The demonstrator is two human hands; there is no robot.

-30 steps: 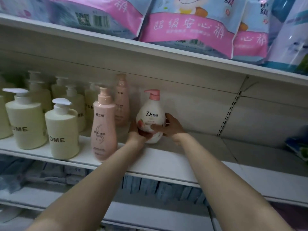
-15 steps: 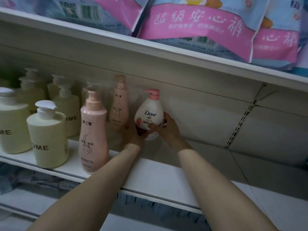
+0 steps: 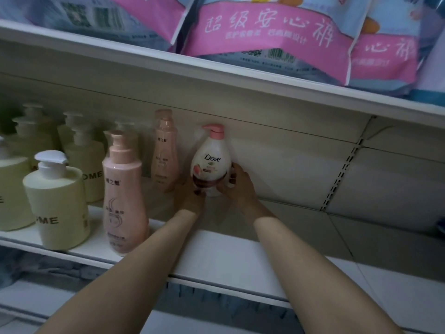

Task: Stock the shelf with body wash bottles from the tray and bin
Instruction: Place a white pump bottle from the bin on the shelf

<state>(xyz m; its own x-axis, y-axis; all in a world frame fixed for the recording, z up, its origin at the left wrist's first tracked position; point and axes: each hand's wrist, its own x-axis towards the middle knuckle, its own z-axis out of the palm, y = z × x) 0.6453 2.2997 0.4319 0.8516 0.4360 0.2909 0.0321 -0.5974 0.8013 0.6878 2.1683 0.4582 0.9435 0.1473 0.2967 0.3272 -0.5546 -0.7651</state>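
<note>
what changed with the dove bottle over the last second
Both hands, left hand and right hand, pushed the Dove bottle deeper along the shelf, up near the back wall. Neither hand let go. The pink bottles and yellow bottles stayed put.

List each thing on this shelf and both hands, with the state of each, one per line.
White Dove pump bottle with pink cap: upright at the shelf back, held.
Left hand: grip on the bottle's lower left.
Right hand: grip on its right side.
Tall pink pump bottle: upright, untouched.
Pale yellow round pump bottle: upright, untouched.
</note>
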